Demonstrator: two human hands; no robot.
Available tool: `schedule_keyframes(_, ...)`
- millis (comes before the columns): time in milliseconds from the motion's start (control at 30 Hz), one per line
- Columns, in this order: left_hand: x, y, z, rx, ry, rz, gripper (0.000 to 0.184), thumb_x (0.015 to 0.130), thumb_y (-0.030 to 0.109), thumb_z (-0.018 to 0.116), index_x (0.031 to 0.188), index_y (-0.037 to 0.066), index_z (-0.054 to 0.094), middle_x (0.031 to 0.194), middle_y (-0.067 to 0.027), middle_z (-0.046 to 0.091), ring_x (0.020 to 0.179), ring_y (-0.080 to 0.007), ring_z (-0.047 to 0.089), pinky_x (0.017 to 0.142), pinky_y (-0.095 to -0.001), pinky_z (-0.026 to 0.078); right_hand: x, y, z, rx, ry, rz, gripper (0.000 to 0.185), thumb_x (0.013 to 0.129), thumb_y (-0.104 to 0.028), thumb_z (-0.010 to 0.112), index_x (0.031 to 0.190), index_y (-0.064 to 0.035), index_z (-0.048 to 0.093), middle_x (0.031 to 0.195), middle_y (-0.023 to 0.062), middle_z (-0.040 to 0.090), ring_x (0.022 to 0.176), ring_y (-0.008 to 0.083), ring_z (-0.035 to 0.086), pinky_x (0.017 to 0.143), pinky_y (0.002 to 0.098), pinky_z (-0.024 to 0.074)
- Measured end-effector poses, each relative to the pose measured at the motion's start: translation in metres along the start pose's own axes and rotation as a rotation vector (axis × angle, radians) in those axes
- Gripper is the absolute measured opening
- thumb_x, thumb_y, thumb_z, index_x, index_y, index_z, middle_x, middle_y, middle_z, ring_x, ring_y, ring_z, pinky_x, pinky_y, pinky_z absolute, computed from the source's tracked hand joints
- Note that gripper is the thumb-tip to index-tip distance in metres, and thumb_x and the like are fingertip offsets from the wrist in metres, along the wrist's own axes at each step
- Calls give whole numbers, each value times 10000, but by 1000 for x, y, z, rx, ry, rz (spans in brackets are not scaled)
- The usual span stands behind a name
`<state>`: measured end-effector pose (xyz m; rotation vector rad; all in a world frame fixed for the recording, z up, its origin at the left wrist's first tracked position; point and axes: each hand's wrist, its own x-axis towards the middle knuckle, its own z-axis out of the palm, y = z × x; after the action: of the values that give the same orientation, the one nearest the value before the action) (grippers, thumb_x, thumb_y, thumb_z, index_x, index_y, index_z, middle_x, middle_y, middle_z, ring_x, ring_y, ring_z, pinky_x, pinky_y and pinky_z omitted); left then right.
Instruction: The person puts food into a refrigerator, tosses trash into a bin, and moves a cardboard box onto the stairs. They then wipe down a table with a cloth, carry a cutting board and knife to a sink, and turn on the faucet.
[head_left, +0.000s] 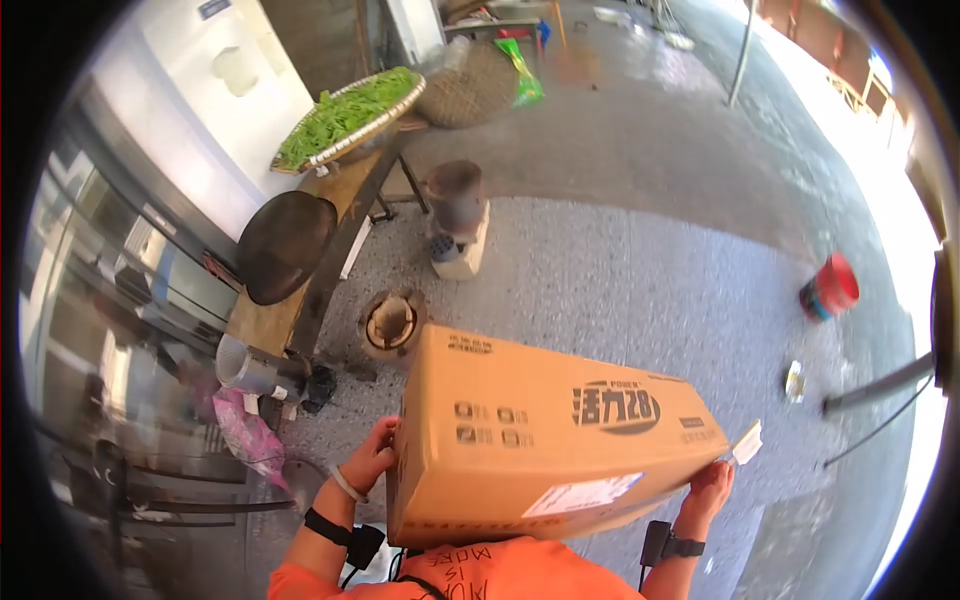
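A large brown cardboard box (530, 430) with dark printing is held in front of my orange shirt (500, 572). A white label (583, 495) is on its side nearest me. My left hand (370, 458) grips the box's left end, its fingers partly hidden behind the edge. At the right end, my right hand (711, 485) is closed on the lower corner. A small white piece (747, 441) sticks out just above that hand. The underside of the box is hidden.
A wooden bench (345, 215) on the left bears a dark wok (287, 247) and a woven tray (412, 97) of green leaves. Clay stoves (392, 325) stand on the speckled floor (600, 270). A red bucket (836, 285) and a metal pole (880, 385) are at the right.
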<state>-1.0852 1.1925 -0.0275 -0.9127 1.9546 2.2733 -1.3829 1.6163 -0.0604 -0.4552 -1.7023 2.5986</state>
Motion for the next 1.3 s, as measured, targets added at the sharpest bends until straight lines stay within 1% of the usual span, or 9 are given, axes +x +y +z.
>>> schedule_keyframes(133,61,31,12,108,56,237,604,682,61,517,1244,75,297,1152,-67,421,1083,-162,387,952,-313,272,66,-7,66,105,-41,-85,182,878,-174,343,984,-64,443,939,71,562,883,201,557,765,334,458)
schedule_keyframes(333,228,147,26,121,-9,355,519,750,100,479,1240,65,312,1153,-74,429,1085,-159,387,946,-304,286,190,-32,109,139,-1,-98,122,836,-124,362,870,-64,462,847,57,553,803,182,559,703,323,463)
schedule_keyframes(533,401,187,44,230,-133,376,498,755,139,484,1220,55,326,1127,-81,442,1071,-160,399,914,-295,321,275,-34,154,231,187,-65,108,794,-86,374,810,-49,473,802,68,552,727,203,564,646,327,479)
schedule_keyframes(633,456,243,64,160,-92,355,492,755,150,489,1210,49,331,1124,-85,440,1069,-159,397,920,-295,313,378,-27,183,156,110,-40,300,814,-153,331,993,-10,524,1021,115,571,952,231,548,836,381,437)
schedule_keyframes(733,495,266,59,173,-21,460,474,762,157,493,1198,50,340,1107,-83,442,1046,-160,407,913,-297,318,489,-22,233,219,-71,-41,246,826,-148,347,950,-22,517,936,98,583,883,223,571,747,354,471)
schedule_keyframes(833,521,277,52,22,68,469,463,766,152,478,1197,51,342,1111,-84,442,1055,-162,403,917,-297,312,515,-45,373,131,-99,-33,132,836,-150,389,784,-65,476,748,57,553,670,189,564,609,318,485)
schedule_keyframes(1100,692,274,-38,-78,306,410,445,767,114,433,1196,44,340,1126,-89,446,1073,-172,394,925,-294,302,642,7,607,0,-319,6,132,846,-159,377,783,-81,463,709,10,528,643,133,541,602,276,460)
schedule_keyframes(1133,717,282,-51,-64,317,420,441,767,105,428,1194,43,340,1126,-90,446,1071,-173,395,923,-292,302,650,12,636,45,-198,12,107,819,-138,385,751,-93,454,632,-10,473,546,109,481,479,238,392)
schedule_keyframes(1300,803,364,-101,-53,239,326,423,771,106,422,1181,35,346,1110,-81,451,1041,-167,417,905,-281,319,709,45,722,77,-113,25,84,807,-125,410,741,-93,451,594,-27,436,491,77,419,440,216,341)
